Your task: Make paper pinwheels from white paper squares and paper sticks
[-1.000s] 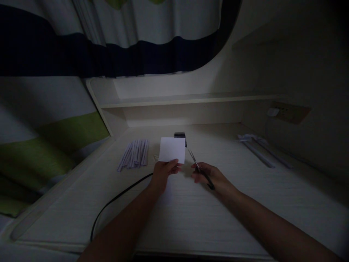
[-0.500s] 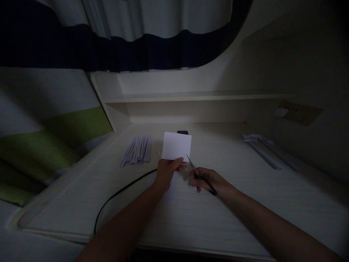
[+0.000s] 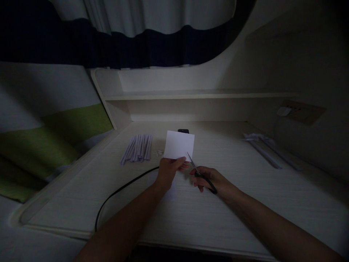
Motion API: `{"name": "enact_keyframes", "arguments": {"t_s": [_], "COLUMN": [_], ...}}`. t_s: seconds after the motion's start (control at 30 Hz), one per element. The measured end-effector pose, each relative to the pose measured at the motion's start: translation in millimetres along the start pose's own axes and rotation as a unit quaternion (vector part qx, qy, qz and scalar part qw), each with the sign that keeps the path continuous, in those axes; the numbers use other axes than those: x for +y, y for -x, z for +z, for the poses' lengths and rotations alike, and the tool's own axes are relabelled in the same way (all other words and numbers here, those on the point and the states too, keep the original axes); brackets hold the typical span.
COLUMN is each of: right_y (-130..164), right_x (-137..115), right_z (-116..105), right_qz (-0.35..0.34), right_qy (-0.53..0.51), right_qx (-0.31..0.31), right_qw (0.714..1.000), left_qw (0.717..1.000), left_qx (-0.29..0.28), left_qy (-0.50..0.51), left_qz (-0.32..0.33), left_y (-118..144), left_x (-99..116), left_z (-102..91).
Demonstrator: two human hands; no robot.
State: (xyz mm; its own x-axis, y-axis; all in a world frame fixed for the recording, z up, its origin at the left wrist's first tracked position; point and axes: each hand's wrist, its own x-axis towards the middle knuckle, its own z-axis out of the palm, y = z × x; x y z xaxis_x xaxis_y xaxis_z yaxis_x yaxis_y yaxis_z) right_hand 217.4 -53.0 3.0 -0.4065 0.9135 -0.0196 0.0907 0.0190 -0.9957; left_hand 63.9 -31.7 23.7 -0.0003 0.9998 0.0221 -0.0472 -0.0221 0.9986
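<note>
A white sheet of paper [image 3: 179, 144] is raised above the desk, pinched along its lower edge by my left hand [image 3: 169, 170], thumb on top. My right hand [image 3: 209, 178] is closed around the black handles of a pair of scissors [image 3: 202, 176]. The blades point up and to the left, and their tips overlap the paper's lower right corner in this view. Whether the blades touch the paper I cannot tell.
Several rolled paper tubes [image 3: 137, 148] lie at the left, with small white scraps [image 3: 159, 153] beside them. A dark phone [image 3: 183, 131] lies behind the paper. A black cable [image 3: 120, 189] curves across the desk [image 3: 234, 225]. Longer wrapped rolls [image 3: 263, 153] lie at the right.
The paper and my left hand have shifted slightly to the right, bringing the paper's corner further over the scissor tips. The view has also moved a little.
</note>
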Motion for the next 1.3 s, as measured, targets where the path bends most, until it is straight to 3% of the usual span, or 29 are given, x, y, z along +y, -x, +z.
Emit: {"name": "enact_keyframes", "arguments": {"t_s": [0.77,1.3], "right_y": [0,1], "right_x": [5,-7], "right_z": [0,1], "right_qz": [0.015,-0.020], "right_qy": [0.030,0.049], "right_qx": [0.062,0.047], "right_qw": [0.998,0.998], "left_qw": [1.000,0.999], "left_qx": [-0.014,-0.053], "left_qy": [0.014,0.002], "left_qz": [-0.004,0.006], "left_y": [1,5], "left_x": [3,2], "left_z": [0.8,2.5]}}
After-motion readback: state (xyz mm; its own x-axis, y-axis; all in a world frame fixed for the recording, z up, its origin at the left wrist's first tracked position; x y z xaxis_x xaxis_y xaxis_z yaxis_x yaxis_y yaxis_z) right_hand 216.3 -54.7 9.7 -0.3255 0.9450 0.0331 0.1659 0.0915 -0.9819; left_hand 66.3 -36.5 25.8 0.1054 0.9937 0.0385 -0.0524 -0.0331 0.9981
